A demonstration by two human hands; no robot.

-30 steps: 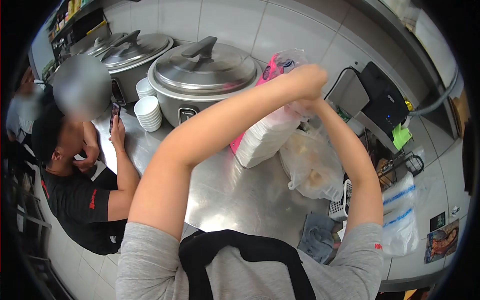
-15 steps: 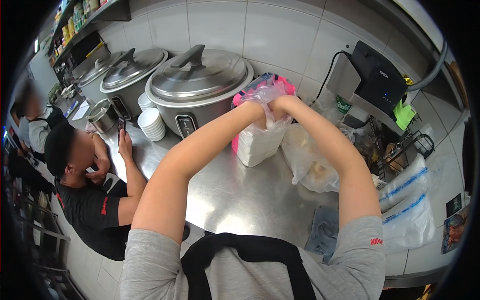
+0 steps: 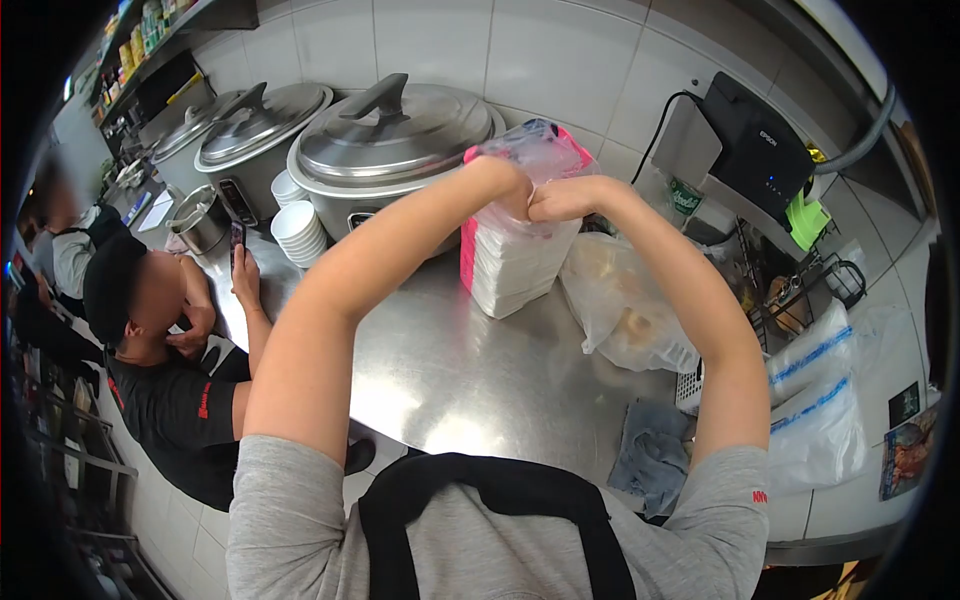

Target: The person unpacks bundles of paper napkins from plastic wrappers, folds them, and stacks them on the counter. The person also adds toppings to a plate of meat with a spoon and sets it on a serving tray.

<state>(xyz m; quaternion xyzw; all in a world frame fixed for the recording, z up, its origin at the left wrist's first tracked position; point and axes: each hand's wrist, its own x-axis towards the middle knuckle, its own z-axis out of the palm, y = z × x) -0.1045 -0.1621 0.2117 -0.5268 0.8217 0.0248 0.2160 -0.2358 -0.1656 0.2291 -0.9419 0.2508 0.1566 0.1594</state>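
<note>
In the head view, the left hand (image 3: 568,198) and the right hand (image 3: 506,183) are close together at the top of the clear plastic bag (image 3: 547,160), fingers bent on it; the white stack (image 3: 512,270) stands on the metal counter (image 3: 450,375), beside the large cooker (image 3: 400,145)
</note>
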